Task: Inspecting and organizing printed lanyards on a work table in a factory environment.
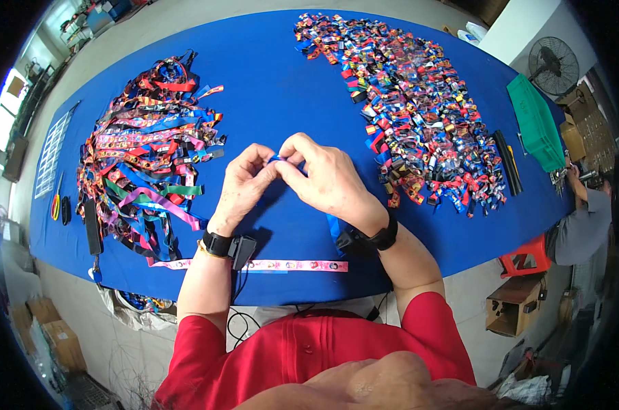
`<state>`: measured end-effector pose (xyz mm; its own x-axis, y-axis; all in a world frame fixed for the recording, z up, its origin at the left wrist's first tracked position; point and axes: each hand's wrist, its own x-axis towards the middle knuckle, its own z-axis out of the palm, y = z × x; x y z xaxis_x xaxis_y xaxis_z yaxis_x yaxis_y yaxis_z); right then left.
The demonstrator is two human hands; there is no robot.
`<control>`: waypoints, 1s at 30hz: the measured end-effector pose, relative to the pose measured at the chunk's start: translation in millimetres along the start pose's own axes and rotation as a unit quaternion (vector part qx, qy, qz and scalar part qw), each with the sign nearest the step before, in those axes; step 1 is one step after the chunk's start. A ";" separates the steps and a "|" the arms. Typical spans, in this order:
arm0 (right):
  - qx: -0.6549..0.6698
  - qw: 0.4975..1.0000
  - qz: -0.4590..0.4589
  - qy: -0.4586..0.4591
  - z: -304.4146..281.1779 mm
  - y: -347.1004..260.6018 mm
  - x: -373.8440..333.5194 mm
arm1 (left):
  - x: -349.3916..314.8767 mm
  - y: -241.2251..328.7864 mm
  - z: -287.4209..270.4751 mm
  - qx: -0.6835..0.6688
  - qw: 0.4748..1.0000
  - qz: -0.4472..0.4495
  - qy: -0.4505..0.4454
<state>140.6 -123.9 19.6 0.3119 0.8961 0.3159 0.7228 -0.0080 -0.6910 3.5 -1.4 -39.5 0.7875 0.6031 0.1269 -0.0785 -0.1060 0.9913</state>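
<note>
At the far left of the blue surface [275, 82], a white grid sheet [53, 147] is set close to the edge. Nearer the front, scissors [56, 205] with red and yellow handles are placed, also near that edge. To their right, a loose pile of straps [152, 126] in many colours is spread, with a black bar [92, 227] lying at its lower left border. A pink printed strip [299, 265] is laid flat along the front edge, just inside it, and is crossed by the left forearm.

At the centre, a small blue strap [276, 158] is held above the surface, pinched at the fingertips of the left hand [244, 181] and the right hand [333, 179]. The grip of both is narrow, and the hands are nearly touching. A broad lane of blue cloth is left on either side of the hands and beyond them, toward the far edge.

On the right, a long dense heap of bundled straps [419, 102] is laid out from near the far edge. Beside it, a black rod [506, 164] is placed, and a green bin [535, 123] is positioned at the right edge.
</note>
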 end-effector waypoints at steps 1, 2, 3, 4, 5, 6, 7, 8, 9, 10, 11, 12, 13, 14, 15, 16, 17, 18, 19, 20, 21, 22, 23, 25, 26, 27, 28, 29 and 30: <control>0.044 0.998 0.018 -0.031 -1.7 -0.8 0.1 | -0.1 0.5 -0.2 -0.005 1.000 0.020 0.018; 0.091 0.995 0.020 -0.033 0.3 3.4 -0.1 | -0.3 -0.7 -1.7 -0.002 0.999 0.036 0.031; 0.089 0.995 0.022 -0.030 2.0 7.2 0.7 | -0.1 -1.4 -1.4 -0.003 0.999 0.037 0.027; 0.143 0.987 0.057 -0.045 3.6 10.8 2.3 | 0.4 -1.9 -0.6 -0.019 0.999 0.034 0.031; 0.197 0.974 0.092 -0.060 5.6 14.0 2.8 | 0.9 -2.3 0.5 -0.035 0.998 0.032 0.036; 0.196 0.975 0.093 -0.057 9.3 16.8 2.2 | 0.3 -1.0 0.9 -0.051 0.997 0.043 0.035; 0.190 0.978 0.078 -0.034 13.2 19.4 1.3 | -0.1 0.2 1.4 -0.052 0.997 0.043 0.031; 0.184 0.981 0.062 -0.011 14.7 20.3 0.6 | -0.3 1.3 1.9 -0.044 0.997 0.053 0.039; 0.183 0.981 0.064 -0.009 14.9 19.0 0.7 | -1.0 1.3 1.5 -0.036 0.996 0.062 0.049; 0.176 0.982 0.063 -0.025 14.0 16.7 0.9 | -1.3 1.0 0.7 -0.033 0.995 0.077 0.051; 0.168 0.983 0.063 -0.042 12.2 13.9 1.0 | -1.6 0.6 0.2 -0.034 0.995 0.078 0.049; 0.182 0.979 0.077 -0.051 8.4 8.4 1.1 | -2.0 0.4 0.2 -0.031 0.994 0.085 0.055; 0.180 0.979 0.077 -0.049 9.0 8.5 0.7 | -2.3 0.1 -0.1 -0.028 0.993 0.093 0.062; 0.189 0.978 0.077 -0.047 10.8 9.6 0.4 | -2.5 -1.7 -0.6 -0.030 0.994 0.089 0.061; 0.198 0.976 0.077 -0.044 12.4 11.2 0.5 | -2.4 -1.3 0.3 -0.031 0.994 0.090 0.059; 0.197 0.976 0.077 -0.043 14.3 13.8 0.7 | -2.3 -0.8 1.1 -0.030 0.994 0.092 0.054; 0.195 0.976 0.083 -0.049 16.4 16.9 1.0 | -2.1 -0.2 1.8 -0.028 0.994 0.094 0.049; 0.194 0.975 0.088 -0.056 17.6 18.4 1.5 | -1.8 0.2 2.3 -0.029 0.994 0.094 0.049; 0.194 0.975 0.088 -0.056 17.4 18.5 1.9 | -1.5 0.6 3.1 -0.023 0.994 0.098 0.048; 0.200 0.973 0.095 -0.058 17.3 18.7 2.2 | -1.2 1.0 3.4 -0.017 0.994 0.102 0.048; 0.206 0.971 0.102 -0.060 16.9 18.2 2.4 | -1.4 1.5 3.2 -0.017 0.994 0.102 0.048; 0.207 0.971 0.102 -0.061 15.3 16.3 2.5 | -1.6 2.3 2.8 0.000 0.994 0.103 0.046; 0.221 0.965 0.124 -0.070 12.4 12.9 2.7 | -1.9 2.8 2.5 0.017 0.993 0.105 0.044; 0.236 0.958 0.146 -0.078 11.0 11.7 2.7 | -1.3 3.3 3.0 0.023 0.993 0.105 0.043; 0.232 0.960 0.142 -0.066 12.2 12.8 2.7 | -1.1 3.6 3.4 0.028 0.993 0.105 0.043; 0.228 0.962 0.138 -0.054 13.1 13.7 2.5 | -1.2 4.6 4.8 0.028 0.993 0.105 0.042; 0.228 0.962 0.139 -0.054 12.5 13.0 2.3 | -1.3 6.4 7.2 0.021 0.994 0.098 0.050; 0.228 0.962 0.141 -0.051 11.2 11.5 2.0 | -1.3 6.9 8.9 0.014 0.994 0.092 0.058; 0.229 0.962 0.143 -0.048 10.5 10.3 1.7 | -1.4 6.8 9.0 0.014 0.994 0.092 0.058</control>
<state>142.0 -117.8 6.2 0.3834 0.9233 0.0248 0.2617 -0.0828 -0.9616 7.3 -10.1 -33.2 0.6855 0.6588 0.3100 -0.1954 -0.2437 0.9500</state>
